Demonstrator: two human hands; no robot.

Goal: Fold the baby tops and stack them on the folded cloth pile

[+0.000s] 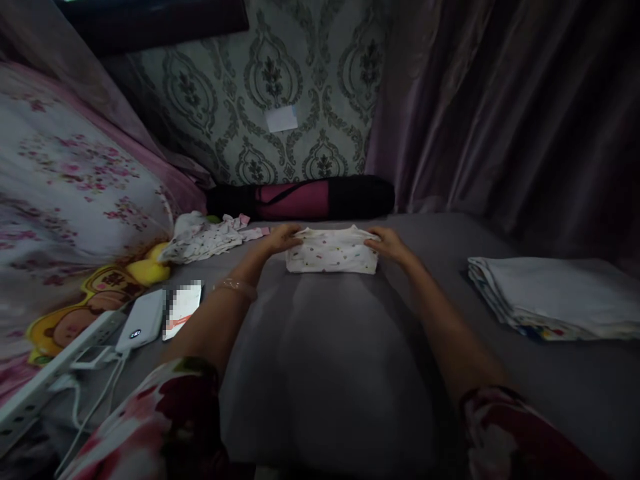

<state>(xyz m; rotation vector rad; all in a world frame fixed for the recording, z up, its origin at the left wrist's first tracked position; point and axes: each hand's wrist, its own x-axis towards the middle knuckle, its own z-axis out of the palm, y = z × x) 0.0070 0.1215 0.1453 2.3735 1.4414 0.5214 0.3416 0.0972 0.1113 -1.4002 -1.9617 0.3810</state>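
Note:
A small white garment [333,253] with tiny coloured dots lies folded into a rectangle on the grey bed surface [325,360] in front of me. My left hand [283,238] grips its left end, fingers curled over the edge. At the right end my right hand [386,243] does the same. Both arms reach straight out, and a bracelet sits on my left wrist.
A loose pile of small white clothes [205,239] lies left of the garment. A stack of folded white cloths [550,293] sits at the right. A dark and pink roll [305,199] lies against the patterned wall. A phone [183,308], power bank [143,320], power strip and cables lie at left by a floral pillow [70,200].

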